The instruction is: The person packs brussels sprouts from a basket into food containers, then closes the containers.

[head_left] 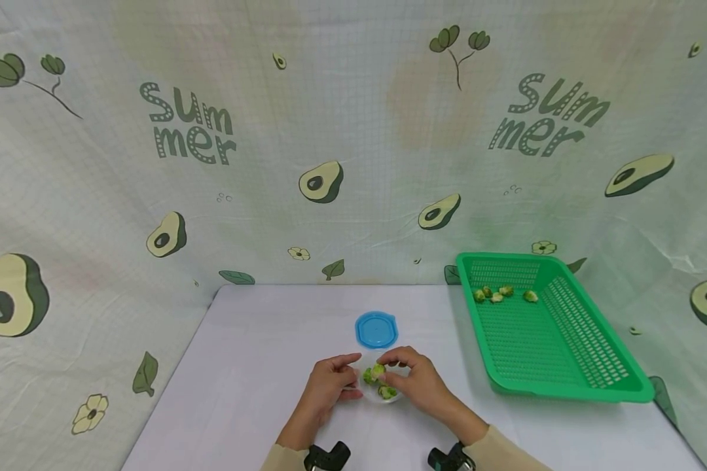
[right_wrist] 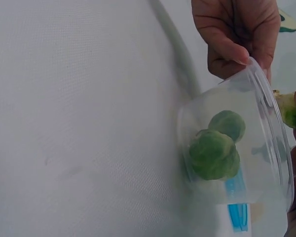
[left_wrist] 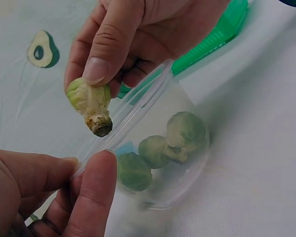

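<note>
Plastic tub holds three Brussels sprouts; left hand pinches its rim, right hand another sprout above; rightward, five in a basket remain.

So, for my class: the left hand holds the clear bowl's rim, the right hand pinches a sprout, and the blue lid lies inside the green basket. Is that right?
Not quite: the blue lid lies on the table beyond the clear bowl, as the head view shows, not inside the green basket. The left hand holds the bowl's rim, and the right hand pinches a sprout.
</note>
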### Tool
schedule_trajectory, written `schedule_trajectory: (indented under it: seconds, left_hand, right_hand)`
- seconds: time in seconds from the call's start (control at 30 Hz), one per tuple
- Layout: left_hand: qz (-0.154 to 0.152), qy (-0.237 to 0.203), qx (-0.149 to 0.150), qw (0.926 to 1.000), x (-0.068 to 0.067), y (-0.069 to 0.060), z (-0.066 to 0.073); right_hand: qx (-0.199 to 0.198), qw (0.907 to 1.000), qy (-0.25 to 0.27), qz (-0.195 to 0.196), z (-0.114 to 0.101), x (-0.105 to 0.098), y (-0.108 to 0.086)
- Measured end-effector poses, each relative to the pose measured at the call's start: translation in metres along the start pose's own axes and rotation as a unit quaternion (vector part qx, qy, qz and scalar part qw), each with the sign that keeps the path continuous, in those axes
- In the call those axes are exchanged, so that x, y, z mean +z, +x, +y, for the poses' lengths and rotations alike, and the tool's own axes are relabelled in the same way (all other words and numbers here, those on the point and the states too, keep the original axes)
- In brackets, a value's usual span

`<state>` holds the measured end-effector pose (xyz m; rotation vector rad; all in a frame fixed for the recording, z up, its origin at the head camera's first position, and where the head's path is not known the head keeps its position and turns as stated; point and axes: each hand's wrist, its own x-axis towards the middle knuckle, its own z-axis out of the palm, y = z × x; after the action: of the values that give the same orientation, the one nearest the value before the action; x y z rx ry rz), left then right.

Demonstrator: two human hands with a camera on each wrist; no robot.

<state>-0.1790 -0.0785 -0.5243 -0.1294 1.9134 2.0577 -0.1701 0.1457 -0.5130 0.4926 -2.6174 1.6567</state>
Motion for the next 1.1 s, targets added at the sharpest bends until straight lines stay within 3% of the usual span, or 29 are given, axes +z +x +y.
schedule_trajectory:
  seconds: [0.33,0.6,1.1]
  left_hand:
    - [-0.004,0.001,0.002,1.0000,-0.0017,0.0009,0.0010]
    - [-0.004,0.003,-0.001,1.0000,-0.0010,0.0005,0.0013]
    - [-0.008,-0.005,0.001,1.0000,-0.0011,0.0007,0.0002]
  right_hand:
    - [-0.019,0.9989,-0.042,-0.007,0.0002,0.0050,0.0010]
    - [-0.067,0.9949,-0.074,-0.006,0.0033,0.0060,-0.0009]
    - [-0.089,0.9913,-0.097,-0.004,0.0031,0.0064,-0.0004]
